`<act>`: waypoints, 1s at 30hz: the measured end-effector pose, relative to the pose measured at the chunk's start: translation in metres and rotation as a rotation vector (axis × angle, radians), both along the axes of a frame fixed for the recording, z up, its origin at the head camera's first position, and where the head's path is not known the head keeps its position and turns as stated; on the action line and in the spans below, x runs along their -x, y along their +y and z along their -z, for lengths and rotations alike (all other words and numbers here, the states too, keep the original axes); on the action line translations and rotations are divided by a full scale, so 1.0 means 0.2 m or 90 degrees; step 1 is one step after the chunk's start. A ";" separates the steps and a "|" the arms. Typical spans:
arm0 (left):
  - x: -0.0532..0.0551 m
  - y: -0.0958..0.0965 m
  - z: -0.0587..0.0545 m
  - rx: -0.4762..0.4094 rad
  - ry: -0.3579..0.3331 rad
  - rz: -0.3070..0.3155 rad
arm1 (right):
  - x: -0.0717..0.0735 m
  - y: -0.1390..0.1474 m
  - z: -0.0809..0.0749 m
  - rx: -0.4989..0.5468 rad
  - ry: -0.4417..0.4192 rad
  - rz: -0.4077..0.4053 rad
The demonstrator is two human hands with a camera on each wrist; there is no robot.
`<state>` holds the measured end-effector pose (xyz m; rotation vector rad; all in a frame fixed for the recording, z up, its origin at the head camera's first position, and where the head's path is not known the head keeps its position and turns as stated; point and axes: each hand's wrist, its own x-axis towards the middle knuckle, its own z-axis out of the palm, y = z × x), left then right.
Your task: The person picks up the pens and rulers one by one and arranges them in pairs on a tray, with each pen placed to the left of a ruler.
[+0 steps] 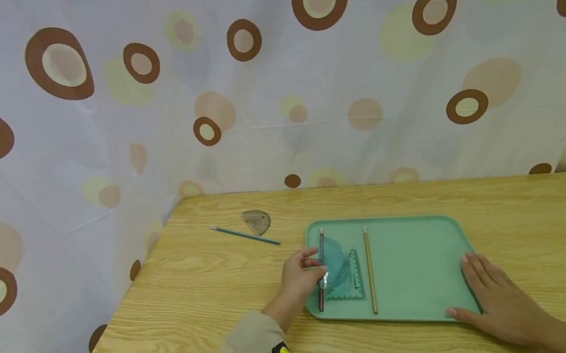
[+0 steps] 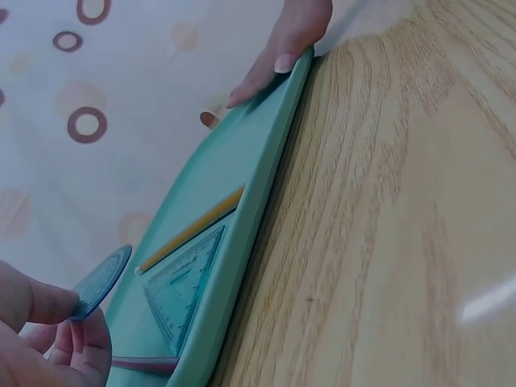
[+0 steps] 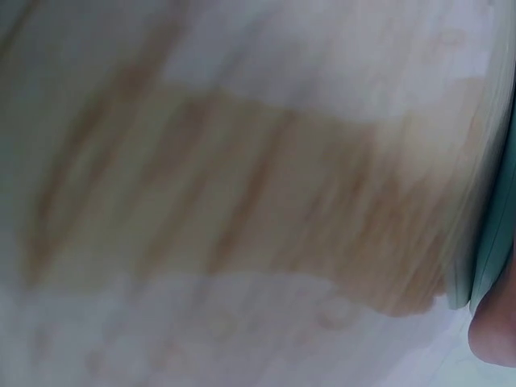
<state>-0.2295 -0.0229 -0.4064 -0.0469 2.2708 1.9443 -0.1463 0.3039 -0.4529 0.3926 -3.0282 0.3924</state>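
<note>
With my left hand [image 1: 302, 272], I pinched the blue protractor [image 1: 335, 254] between thumb and fingers, above the left part of the tray [image 1: 414, 267]. Below it lay a set square [image 1: 358, 282], between a red pencil [image 1: 321, 301] and a yellow one [image 1: 370, 270]. My right hand [image 1: 503, 305] rested, fingers straight, on the tray's right edge.

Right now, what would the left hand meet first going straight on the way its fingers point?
Past the curved blue piece it pinches and the set square below, the left hand would probably meet the yellow pencil in the tray; the hand looks raised, so it may pass over.
</note>
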 end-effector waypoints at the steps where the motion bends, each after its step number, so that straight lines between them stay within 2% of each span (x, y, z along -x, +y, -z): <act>1: 0.00 0.01 0.00 0.000 -0.001 0.000 | 0.00 0.00 0.00 -0.001 0.001 0.001; 8: 0.00 0.06 0.02 0.001 -0.001 0.006 | 0.00 0.00 0.00 -0.003 0.003 0.001; 14: -0.01 0.10 0.02 -0.013 0.004 0.016 | 0.00 -0.01 0.00 0.009 -0.007 0.003; 30: -0.03 0.22 0.03 -0.004 0.004 0.018 | 0.00 0.00 0.00 0.017 -0.008 0.006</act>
